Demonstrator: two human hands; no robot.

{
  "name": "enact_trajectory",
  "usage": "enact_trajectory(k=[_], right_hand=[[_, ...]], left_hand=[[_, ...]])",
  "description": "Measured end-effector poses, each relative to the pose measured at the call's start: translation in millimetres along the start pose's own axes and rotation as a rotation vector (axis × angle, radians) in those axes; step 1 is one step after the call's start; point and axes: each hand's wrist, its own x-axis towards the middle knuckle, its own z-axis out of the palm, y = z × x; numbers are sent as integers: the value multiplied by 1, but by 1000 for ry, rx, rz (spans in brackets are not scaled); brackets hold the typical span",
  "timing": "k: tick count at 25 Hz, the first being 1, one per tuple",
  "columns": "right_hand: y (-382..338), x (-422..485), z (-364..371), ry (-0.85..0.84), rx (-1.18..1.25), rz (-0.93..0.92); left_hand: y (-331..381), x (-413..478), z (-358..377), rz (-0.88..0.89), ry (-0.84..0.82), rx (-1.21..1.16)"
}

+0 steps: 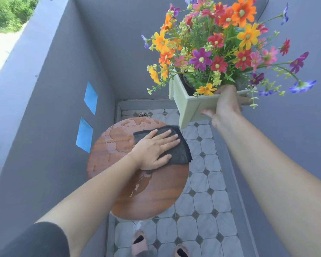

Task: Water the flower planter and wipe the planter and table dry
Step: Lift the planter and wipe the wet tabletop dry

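Observation:
A round wooden table (156, 197) stands on the tiled floor, with puddles and drops of water on its far and left parts. My left hand (156, 147) lies flat with straight fingers on a dark grey cloth (180, 151), pressing it onto the table's right side. My right hand (224, 106) grips the near rim of a pale green square planter (189, 106), thumb below and fingers over the edge. It holds the planter up in the air to the right of and above the table. Bright orange, red, purple and yellow flowers (228, 39) fill the planter.
Grey walls close in on the left, back and right of a narrow tiled floor (202, 206). Two blue patches (87, 115) mark the left wall. A floor drain (143, 114) sits behind the table. My feet in slippers (139, 242) stand near the table's front edge.

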Motion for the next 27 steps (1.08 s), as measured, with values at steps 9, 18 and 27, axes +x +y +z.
enact_trajectory(k=[9,18,27], right_hand=[[2,0,1,2,-31,24],[4,-14,-5,-43,-66,2],[9,-49,-12,-138,-90,21]], left_hand=[[-3,10,-2,-744,168,-155],[-13,-49,-4,-1186,285,-216],[36,-110,8,-1339,275,-254]])
